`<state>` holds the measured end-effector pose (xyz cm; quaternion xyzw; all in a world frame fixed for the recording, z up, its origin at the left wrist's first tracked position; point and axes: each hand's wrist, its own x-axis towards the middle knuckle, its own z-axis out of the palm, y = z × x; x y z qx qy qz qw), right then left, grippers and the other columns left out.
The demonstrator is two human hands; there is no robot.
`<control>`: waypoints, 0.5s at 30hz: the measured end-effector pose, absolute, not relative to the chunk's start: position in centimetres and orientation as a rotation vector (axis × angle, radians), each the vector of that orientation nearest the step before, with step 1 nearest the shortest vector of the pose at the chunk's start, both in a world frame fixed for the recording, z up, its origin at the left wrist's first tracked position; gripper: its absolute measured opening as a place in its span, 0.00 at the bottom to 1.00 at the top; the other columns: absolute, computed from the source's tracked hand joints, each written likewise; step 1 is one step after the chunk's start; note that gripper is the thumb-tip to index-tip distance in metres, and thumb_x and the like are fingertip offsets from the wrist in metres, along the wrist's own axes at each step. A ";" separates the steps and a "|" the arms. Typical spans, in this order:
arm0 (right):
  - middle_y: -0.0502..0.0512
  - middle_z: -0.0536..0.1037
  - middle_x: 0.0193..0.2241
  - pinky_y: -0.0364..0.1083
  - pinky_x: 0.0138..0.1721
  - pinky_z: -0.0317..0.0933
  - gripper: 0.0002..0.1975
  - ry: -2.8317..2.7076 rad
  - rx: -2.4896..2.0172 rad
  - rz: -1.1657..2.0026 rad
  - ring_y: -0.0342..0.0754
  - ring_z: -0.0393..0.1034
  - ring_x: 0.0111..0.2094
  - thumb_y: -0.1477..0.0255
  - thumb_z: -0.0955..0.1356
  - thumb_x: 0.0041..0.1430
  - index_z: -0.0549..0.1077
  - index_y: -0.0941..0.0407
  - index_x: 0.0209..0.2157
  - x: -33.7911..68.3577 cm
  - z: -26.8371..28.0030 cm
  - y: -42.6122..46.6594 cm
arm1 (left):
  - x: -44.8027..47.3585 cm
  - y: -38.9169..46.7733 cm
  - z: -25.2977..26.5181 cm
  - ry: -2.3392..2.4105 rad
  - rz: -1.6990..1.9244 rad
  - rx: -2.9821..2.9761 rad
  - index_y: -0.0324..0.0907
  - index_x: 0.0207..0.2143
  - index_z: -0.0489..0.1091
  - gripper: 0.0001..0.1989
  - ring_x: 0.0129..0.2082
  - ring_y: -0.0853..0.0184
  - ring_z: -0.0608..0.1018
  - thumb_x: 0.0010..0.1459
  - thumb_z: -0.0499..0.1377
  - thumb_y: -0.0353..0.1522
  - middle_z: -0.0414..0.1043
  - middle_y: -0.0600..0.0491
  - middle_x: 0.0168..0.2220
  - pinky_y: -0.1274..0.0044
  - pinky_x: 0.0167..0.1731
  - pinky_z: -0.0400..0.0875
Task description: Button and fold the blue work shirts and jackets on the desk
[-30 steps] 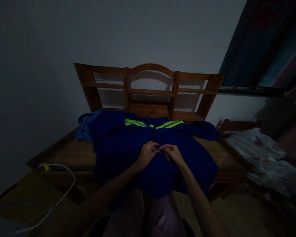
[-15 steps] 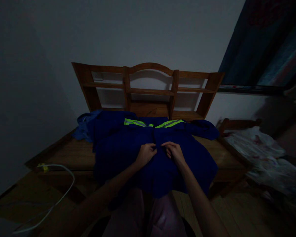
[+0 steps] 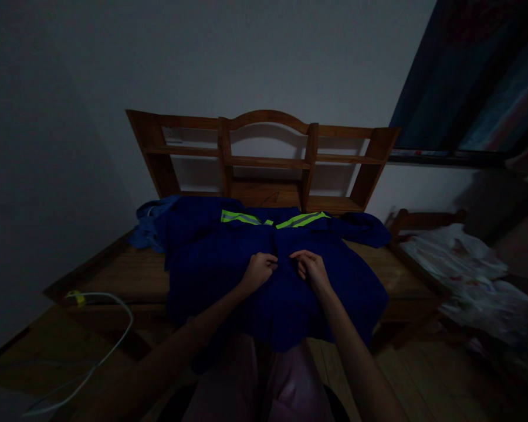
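A dark blue work jacket (image 3: 220, 258) lies spread over the wooden desk, its sleeves out to both sides. Yellow-green reflective strips (image 3: 303, 220) cross its chest on either side of the front opening. My left hand (image 3: 259, 271) is closed at the left side of that opening, fingertips pinched on the cloth. Facing it, my right hand (image 3: 312, 269) has its fingers curled and its index fingertip and thumb pinched at the right front. A small gap parts the two hands. In the dim light, any button between the fingertips cannot be made out.
Behind the jacket rises a wooden shelf unit (image 3: 268, 163) against the wall. Lighter blue cloth (image 3: 148, 225) lies at the desk's left end (image 3: 123, 275). A white cable (image 3: 125, 334) hangs at the left front. Plastic bags (image 3: 457, 252) sit on a chair at right.
Both hands stay at the jacket's front, with only slight shifts of the fingers. The jacket lies as before.
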<state>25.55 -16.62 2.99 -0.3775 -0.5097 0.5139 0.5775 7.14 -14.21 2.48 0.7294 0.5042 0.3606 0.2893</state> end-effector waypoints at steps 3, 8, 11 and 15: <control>0.41 0.54 0.10 0.38 0.12 0.43 0.11 -1.194 -0.883 1.200 0.36 0.46 0.10 0.70 0.63 0.50 0.73 0.61 0.32 25.6 3.1 -16.7 | 7.3 -14.7 2.6 1.363 0.986 1.934 0.39 0.36 0.74 0.09 0.28 0.68 0.76 0.50 0.59 0.27 0.76 0.53 0.29 0.79 0.29 0.68; 0.41 0.55 0.10 0.38 0.12 0.43 0.12 -1.207 -0.867 1.196 0.36 0.46 0.11 0.71 0.63 0.50 0.73 0.61 0.33 25.6 3.0 -16.7 | 7.4 -15.7 2.4 1.306 1.119 2.113 0.42 0.36 0.73 0.08 0.31 0.70 0.75 0.53 0.57 0.26 0.74 0.54 0.34 0.79 0.33 0.68; 0.41 0.55 0.10 0.38 0.12 0.44 0.12 -1.213 -0.871 1.194 0.36 0.46 0.11 0.71 0.62 0.50 0.73 0.61 0.33 25.6 2.8 -16.6 | 7.1 -15.8 2.3 1.251 1.139 2.237 0.41 0.38 0.72 0.08 0.30 0.72 0.74 0.54 0.56 0.27 0.70 0.52 0.41 0.79 0.34 0.68; 0.41 0.55 0.10 0.38 0.12 0.44 0.12 -1.210 -0.876 1.186 0.36 0.46 0.11 0.71 0.62 0.49 0.73 0.61 0.33 25.6 2.7 -16.5 | 6.6 -15.6 2.8 1.271 1.040 2.279 0.40 0.33 0.71 0.07 0.28 0.71 0.72 0.49 0.61 0.27 0.69 0.53 0.33 0.80 0.32 0.68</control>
